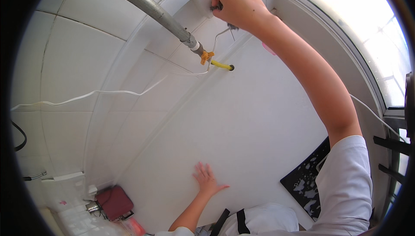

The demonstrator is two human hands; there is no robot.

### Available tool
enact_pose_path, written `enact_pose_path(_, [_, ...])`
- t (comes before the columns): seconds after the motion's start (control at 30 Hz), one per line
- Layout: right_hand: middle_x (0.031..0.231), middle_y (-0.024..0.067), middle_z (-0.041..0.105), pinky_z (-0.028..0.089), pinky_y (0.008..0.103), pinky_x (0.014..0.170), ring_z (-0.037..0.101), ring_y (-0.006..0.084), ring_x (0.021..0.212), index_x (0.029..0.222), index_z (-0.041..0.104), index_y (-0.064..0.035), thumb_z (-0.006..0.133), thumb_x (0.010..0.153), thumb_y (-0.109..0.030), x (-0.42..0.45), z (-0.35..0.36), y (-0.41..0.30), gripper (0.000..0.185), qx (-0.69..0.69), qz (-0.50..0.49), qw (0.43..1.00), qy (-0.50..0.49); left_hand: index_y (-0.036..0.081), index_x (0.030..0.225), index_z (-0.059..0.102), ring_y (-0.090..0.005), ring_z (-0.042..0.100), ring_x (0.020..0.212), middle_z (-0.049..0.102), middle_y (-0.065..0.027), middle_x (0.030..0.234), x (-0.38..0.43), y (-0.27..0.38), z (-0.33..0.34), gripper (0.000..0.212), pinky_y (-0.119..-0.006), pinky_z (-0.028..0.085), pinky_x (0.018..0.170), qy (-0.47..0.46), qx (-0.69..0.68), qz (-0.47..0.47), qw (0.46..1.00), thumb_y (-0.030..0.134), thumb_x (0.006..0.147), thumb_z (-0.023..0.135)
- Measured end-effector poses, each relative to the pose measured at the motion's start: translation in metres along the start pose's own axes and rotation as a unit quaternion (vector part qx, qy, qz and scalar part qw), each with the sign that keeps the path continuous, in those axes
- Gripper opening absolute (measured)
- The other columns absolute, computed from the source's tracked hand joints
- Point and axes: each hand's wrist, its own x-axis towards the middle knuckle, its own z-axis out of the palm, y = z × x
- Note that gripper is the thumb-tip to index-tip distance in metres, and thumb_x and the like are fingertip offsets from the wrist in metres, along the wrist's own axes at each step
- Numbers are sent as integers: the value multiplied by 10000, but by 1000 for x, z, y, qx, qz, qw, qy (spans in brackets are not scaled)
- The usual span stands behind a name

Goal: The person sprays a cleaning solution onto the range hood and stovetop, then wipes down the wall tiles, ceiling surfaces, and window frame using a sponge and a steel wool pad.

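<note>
My right hand (238,4) reaches up to the tiled wall at the top. Its fingers are closed on a dark, fuzzy scrubber (216,7), mostly hidden in the fist, beside a white plastic box (203,2) on the wall. My left hand (206,181) rests palm down with spread fingers on the white countertop (246,116) and holds nothing. Between the hands, a yellow hose (222,64) runs from an orange-handled valve (206,57) on a metal pipe (155,13) into a hole in the countertop.
A black glass panel with wet patches (301,182) lies at the right. Lower left are a dark red case-like object (114,203) and a small metal pot (93,207). A white cable (113,91) hangs along the wall tiles (77,54). A window (356,18) borders the right side.
</note>
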Motion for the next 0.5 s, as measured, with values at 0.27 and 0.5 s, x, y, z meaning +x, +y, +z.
enact_pose_path(0.27, [879, 184, 613, 513, 415, 712, 622, 351, 770, 677, 647, 19, 661, 701, -110, 1, 1, -1, 133, 8, 71, 996, 49, -66, 1460, -106, -506, -218, 1379, -198, -342, 1495, -1, 2, -2, 1552, -733, 10, 1034, -19, 12, -8, 1000, 781, 470, 736])
enact_pose_path(0.5, [916, 186, 633, 516, 416, 721, 631, 348, 788, 694, 671, 5, 692, 680, -126, 5, -13, -8, 134, 36, 145, 988, -41, -65, 1459, -109, -509, -203, 1382, -197, -340, 1496, -2, -1, -1, 1546, -737, 19, 1030, -5, 6, 1, 1000, 781, 477, 733])
